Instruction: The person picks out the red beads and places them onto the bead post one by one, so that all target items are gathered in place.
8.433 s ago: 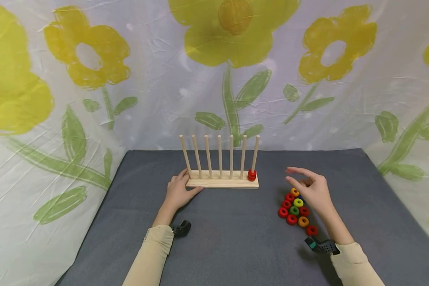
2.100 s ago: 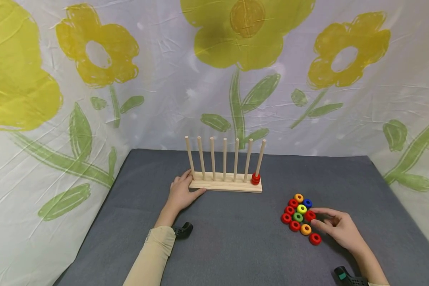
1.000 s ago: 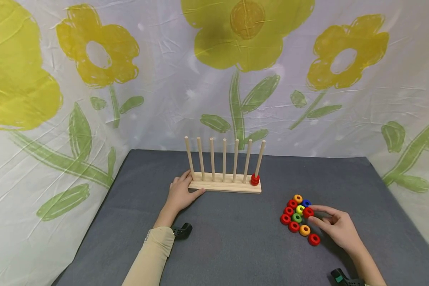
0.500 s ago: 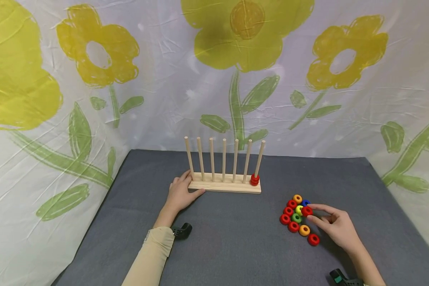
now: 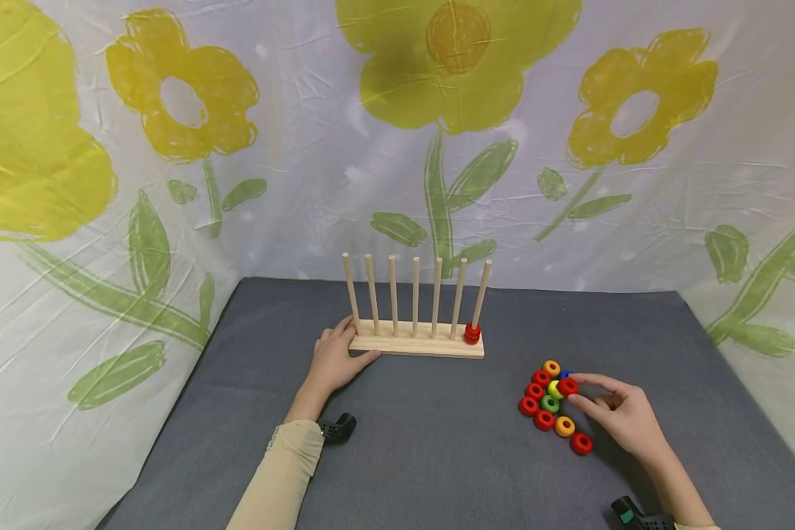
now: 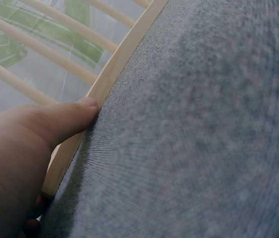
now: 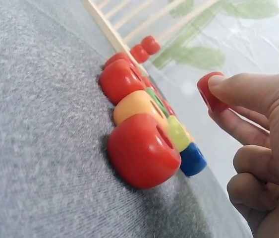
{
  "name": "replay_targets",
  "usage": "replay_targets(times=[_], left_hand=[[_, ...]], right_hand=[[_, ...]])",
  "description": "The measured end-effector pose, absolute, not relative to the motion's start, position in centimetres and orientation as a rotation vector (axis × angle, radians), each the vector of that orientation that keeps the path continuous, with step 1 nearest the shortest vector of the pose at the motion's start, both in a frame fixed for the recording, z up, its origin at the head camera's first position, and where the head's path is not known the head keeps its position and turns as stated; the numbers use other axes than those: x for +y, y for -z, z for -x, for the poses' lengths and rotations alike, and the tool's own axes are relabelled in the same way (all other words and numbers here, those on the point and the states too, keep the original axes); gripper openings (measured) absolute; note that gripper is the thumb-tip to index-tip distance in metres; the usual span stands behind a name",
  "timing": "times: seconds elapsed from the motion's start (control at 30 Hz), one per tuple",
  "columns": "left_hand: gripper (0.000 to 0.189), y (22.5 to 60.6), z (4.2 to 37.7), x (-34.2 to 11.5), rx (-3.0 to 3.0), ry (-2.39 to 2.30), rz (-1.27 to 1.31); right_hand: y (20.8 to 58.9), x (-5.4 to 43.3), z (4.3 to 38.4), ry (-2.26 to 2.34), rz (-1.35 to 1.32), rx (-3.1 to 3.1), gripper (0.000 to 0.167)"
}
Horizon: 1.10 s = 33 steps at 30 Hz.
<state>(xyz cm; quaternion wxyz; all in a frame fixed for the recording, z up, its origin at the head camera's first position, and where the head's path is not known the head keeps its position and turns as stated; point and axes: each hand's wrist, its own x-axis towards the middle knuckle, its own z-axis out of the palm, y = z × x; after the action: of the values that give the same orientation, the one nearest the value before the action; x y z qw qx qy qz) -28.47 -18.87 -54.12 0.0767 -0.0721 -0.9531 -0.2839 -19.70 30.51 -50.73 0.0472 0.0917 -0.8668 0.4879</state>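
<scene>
My right hand (image 5: 626, 419) pinches a red wooden bead (image 5: 567, 386) between thumb and fingertips. In the right wrist view the pinched red bead (image 7: 212, 92) is up off the cloth, above the other beads. A wooden stand (image 5: 416, 344) with a row of upright pegs is at the middle of the table. Two red beads (image 5: 472, 333) are stacked on its rightmost peg. My left hand (image 5: 333, 362) holds the stand's left end, thumb along the front edge of the base (image 6: 110, 74) and the other fingers round the end.
Loose beads lie clustered right of the stand: several red ones, orange beads (image 5: 564, 427), a green bead (image 5: 550, 404), a yellow bead (image 5: 554, 389) and a partly hidden blue bead (image 5: 565, 375). One red bead (image 5: 581, 444) sits nearest the front. A flowered cloth (image 5: 291, 147) hangs behind the table.
My right hand came down from above the beads, took hold of a red bead from the cluster's right side and has raised it slightly. My left hand stays on the stand.
</scene>
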Motion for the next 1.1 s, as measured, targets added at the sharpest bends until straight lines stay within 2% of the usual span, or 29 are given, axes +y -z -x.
replay_targets(times=[0.37, 0.7, 1.1], left_hand=[[0.080, 54.1, 28.5, -18.8, -2.847, 0.861, 0.214], [0.080, 54.3, 28.6, -18.8, -2.840, 0.867, 0.220], [0.082, 54.4, 28.7, -19.0, -2.879, 0.871, 0.203]], right_hand=[[50.5, 30.0, 20.3, -1.489, -0.311, -2.652, 0.035], [49.7, 29.0, 20.9, -1.546, -0.444, -2.592, 0.033], [48.7, 28.1, 21.2, -1.514, -0.439, -2.570, 0.031]])
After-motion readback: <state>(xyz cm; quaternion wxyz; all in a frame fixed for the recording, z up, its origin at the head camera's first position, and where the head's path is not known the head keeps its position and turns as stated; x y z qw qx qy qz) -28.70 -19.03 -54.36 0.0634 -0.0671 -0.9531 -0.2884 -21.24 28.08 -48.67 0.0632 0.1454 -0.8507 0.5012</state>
